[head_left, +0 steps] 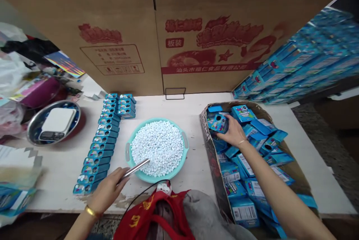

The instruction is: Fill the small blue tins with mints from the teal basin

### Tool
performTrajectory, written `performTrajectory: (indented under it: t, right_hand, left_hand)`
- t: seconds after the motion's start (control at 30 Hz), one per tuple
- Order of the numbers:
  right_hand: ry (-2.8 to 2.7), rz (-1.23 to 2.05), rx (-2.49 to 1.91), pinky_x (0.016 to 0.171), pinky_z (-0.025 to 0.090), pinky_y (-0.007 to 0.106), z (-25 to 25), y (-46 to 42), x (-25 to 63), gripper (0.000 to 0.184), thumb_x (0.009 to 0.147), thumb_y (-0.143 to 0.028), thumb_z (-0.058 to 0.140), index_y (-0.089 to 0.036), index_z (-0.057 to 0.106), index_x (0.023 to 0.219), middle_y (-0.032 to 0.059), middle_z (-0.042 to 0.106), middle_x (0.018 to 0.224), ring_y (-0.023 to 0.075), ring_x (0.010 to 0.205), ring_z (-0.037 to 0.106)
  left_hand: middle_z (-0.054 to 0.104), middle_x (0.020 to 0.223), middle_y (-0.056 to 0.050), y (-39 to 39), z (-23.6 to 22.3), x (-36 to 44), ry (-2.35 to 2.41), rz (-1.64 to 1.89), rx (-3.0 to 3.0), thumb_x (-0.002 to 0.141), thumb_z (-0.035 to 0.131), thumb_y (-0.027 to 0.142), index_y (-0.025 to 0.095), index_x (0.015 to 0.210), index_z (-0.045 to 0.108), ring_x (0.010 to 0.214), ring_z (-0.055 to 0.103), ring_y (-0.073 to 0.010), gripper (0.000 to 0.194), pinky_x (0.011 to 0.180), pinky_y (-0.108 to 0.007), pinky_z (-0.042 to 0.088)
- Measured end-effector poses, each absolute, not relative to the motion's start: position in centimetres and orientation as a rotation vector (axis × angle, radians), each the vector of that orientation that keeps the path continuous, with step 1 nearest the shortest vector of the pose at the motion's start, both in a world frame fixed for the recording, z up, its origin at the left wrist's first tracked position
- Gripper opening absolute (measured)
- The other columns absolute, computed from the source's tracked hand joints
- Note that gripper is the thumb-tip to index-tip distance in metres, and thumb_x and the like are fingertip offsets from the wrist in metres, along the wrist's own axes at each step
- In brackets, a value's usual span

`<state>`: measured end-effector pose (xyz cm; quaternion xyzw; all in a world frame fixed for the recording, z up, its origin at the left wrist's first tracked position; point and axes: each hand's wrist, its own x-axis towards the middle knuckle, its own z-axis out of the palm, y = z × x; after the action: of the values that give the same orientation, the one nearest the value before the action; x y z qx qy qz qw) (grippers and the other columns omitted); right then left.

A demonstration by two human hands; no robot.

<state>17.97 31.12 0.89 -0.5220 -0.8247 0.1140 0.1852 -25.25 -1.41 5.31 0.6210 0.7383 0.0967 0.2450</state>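
Note:
My left hand (pixel 110 187) is closed round the handle of a metal scoop (pixel 137 167), whose far end dips into small white candies (pixel 158 146). They fill a turquoise basin (pixel 185 152) in front of me. Off to the right, my right hand (pixel 233 132) grips a small blue candy box (pixel 219 123) with a dark round hole in its face. That box is over an open carton (pixel 209 146) heaped with similar blue boxes (pixel 244 210). Left of the basin, a long row of blue boxes (pixel 102 146) stands on the table, with a shorter row (pixel 126 106) beside its far end.
Large brown cardboard boxes (pixel 196 79) wall off the back of the table. Stacked blue packs (pixel 303 60) rise at the back right. At left, a metal bowl (pixel 78 120) carries a white scale (pixel 58 120). A thin wire frame (pixel 175 99) lies by the cardboard.

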Motion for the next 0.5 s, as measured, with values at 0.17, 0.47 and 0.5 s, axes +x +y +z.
performTrajectory:
  t: [0.17,0.47,0.5]
  right_hand:
    - [-1.861,0.783,-1.321,0.093,0.046,0.05,3.5,22.0,15.9,0.091,0.053,-0.05,0.081,-0.019,0.039,0.128,0.0123,0.054,0.117,0.0303,0.106,0.056]
    - [-1.306,1.714,-1.181,0.088,0.051,0.046,-1.9,16.4,5.2,0.06,0.06,-0.05,0.076,-0.022,0.052,0.107,0.0083,0.065,0.108,0.0273,0.099,0.062]
    - [-1.318,1.73,-1.169,0.09,0.05,0.046,-2.2,16.3,4.4,0.061,0.058,-0.048,0.077,-0.022,0.051,0.107,0.0079,0.064,0.11,0.0271,0.101,0.061]
  left_hand:
    - [0.065,0.105,-0.006,-3.4,5.0,-20.9,2.149,-0.021,1.58,0.092,0.042,0.031,0.022,0.112,0.06,0.095,0.063,-0.0205,0.028,0.082,-0.03,0.048]
    - [0.064,0.109,-0.005,0.5,-0.8,-16.4,2.298,0.152,1.496,0.093,0.045,0.028,0.021,0.113,0.058,0.098,0.061,-0.0174,0.024,0.081,-0.027,0.046]
    - [0.064,0.109,-0.005,0.7,-1.2,-16.4,2.306,0.195,1.502,0.093,0.045,0.028,0.021,0.113,0.057,0.098,0.061,-0.0177,0.024,0.081,-0.027,0.046]
